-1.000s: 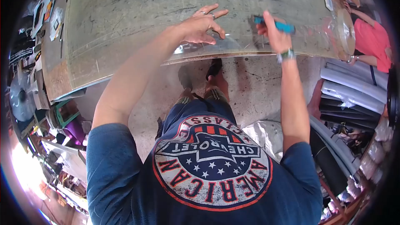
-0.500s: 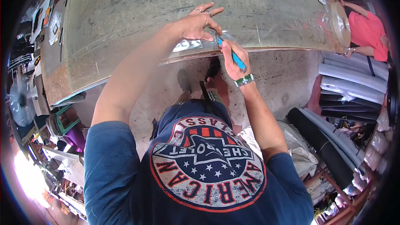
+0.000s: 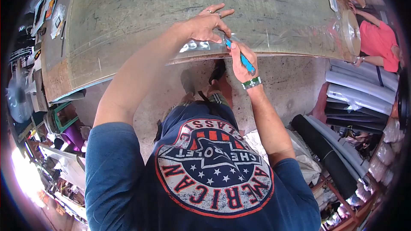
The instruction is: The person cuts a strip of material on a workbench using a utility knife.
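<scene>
My left hand [image 3: 205, 26] lies palm down with fingers spread on a sheet of clear plastic film [image 3: 195, 47] at the near edge of the table. Its thumb and bent forefinger are close to the tip of a blue utility knife [image 3: 247, 63]. The knife is in my right hand [image 3: 240, 69], which is closed around it. Its front end points away from me and meets the film; the blade itself is too small to make out. Glare whitens part of the film.
The scratched worktable [image 3: 150, 0] spans the top of the view. At its right end stands a roll of clear film [image 3: 351, 34], beside a person in a red shirt [image 3: 378, 45]. Wrapped rolls [image 3: 361, 81] and a black roll [image 3: 327, 154] lie to the lower right.
The view has shifted slightly. Both hands keep nearly the same pose, and the knife stays at the film beside my left fingers.
</scene>
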{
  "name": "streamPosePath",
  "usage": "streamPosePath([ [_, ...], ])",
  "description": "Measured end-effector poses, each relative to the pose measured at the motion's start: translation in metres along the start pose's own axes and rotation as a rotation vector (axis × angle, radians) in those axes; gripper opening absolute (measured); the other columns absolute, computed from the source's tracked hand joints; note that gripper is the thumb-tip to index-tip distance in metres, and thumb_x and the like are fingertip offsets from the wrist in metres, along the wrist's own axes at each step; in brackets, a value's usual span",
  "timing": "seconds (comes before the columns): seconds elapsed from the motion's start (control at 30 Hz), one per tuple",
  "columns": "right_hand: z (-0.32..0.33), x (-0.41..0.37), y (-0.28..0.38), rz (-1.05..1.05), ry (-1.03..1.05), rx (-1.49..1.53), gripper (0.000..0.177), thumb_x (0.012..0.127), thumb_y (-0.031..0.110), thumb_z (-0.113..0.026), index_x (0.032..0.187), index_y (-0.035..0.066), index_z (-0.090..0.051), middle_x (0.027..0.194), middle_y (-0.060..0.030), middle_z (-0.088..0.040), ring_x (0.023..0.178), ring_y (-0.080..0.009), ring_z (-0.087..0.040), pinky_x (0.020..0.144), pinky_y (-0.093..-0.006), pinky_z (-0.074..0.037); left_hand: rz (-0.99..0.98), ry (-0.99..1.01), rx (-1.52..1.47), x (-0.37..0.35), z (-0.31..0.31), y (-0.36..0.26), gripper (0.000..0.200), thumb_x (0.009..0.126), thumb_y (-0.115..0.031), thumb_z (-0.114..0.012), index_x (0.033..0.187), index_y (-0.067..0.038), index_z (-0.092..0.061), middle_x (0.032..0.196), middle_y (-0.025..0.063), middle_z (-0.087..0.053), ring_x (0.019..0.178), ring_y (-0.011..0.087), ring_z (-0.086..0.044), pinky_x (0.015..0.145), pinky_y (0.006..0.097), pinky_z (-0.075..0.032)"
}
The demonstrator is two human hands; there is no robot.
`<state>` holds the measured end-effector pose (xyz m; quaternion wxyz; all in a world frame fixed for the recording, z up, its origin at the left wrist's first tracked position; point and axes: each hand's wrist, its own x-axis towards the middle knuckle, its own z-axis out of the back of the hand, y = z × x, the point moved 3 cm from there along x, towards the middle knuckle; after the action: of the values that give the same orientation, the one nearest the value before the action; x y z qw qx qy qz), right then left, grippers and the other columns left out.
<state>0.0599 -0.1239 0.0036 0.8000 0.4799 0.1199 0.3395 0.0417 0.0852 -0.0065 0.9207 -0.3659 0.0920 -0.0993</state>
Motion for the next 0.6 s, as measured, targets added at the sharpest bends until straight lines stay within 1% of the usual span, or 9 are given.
streamPosePath([
  [0.13, -0.001, 0.0, -0.003, -0.027, 0.01, -0.01, 0.031, 0.106, 0.023, -0.056, 0.109, -0.004, -0.071, 0.097, -0.0262, -0.071, 0.09, -0.0447, -0.069, 0.078, -0.0448, -0.054, -0.008, -0.002, 0.011, -0.001, 0.0, 0.0, 0.042, 0.077, -0.019, -0.085, 0.119, -0.024, -0.078, 0.173, 0.0059, -0.023, 0.159, 0.0397, -0.009, 0.127, 0.0576, -0.019],
  [0.23, -0.001, 0.002, -0.004, 0.039, 0.009, -0.074, 0.036, 0.108, 0.025, -0.053, 0.11, -0.006, -0.07, 0.092, -0.0173, -0.073, 0.076, -0.0255, -0.071, 0.07, -0.036, -0.056, -0.012, 0.003, 0.018, 0.0, 0.0, 0.0, 0.043, 0.077, -0.02, -0.085, 0.119, -0.024, -0.078, 0.173, 0.006, -0.023, 0.159, 0.0398, -0.009, 0.127, 0.0574, -0.019],
  [0.33, -0.001, 0.002, -0.003, 0.034, 0.008, -0.064, 0.036, 0.108, 0.025, -0.053, 0.109, -0.006, -0.07, 0.091, -0.0175, -0.073, 0.076, -0.0261, -0.071, 0.069, -0.0365, -0.055, -0.025, -0.003, 0.031, 0.0, 0.0, 0.001, 0.044, 0.077, -0.021, -0.085, 0.12, -0.024, -0.078, 0.173, 0.006, -0.023, 0.159, 0.0397, -0.01, 0.127, 0.0571, -0.02],
  [0.43, 0.0, 0.005, 0.007, -0.003, 0.019, -0.049, 0.027, 0.104, 0.02, -0.057, 0.106, -0.003, -0.071, 0.095, -0.0266, -0.07, 0.088, -0.0457, -0.068, 0.076, -0.0464, -0.054, -0.012, 0.005, 0.032, -0.001, 0.002, -0.001, 0.044, 0.077, -0.021, -0.085, 0.119, -0.024, -0.078, 0.173, 0.0059, -0.023, 0.159, 0.0396, -0.01, 0.127, 0.0569, -0.02],
  [0.6, -0.003, 0.022, 0.02, 0.021, 0.038, -0.116, 0.023, 0.101, 0.017, -0.059, 0.098, -0.003, -0.069, 0.09, -0.0265, -0.069, 0.085, -0.047, -0.067, 0.073, -0.0485, -0.052, -0.01, -0.008, 0.038, 0.0, 0.0, 0.003, 0.044, 0.076, -0.021, -0.086, 0.119, -0.026, -0.079, 0.172, 0.0052, -0.023, 0.159, 0.0392, -0.01, 0.127, 0.0569, -0.02],
])
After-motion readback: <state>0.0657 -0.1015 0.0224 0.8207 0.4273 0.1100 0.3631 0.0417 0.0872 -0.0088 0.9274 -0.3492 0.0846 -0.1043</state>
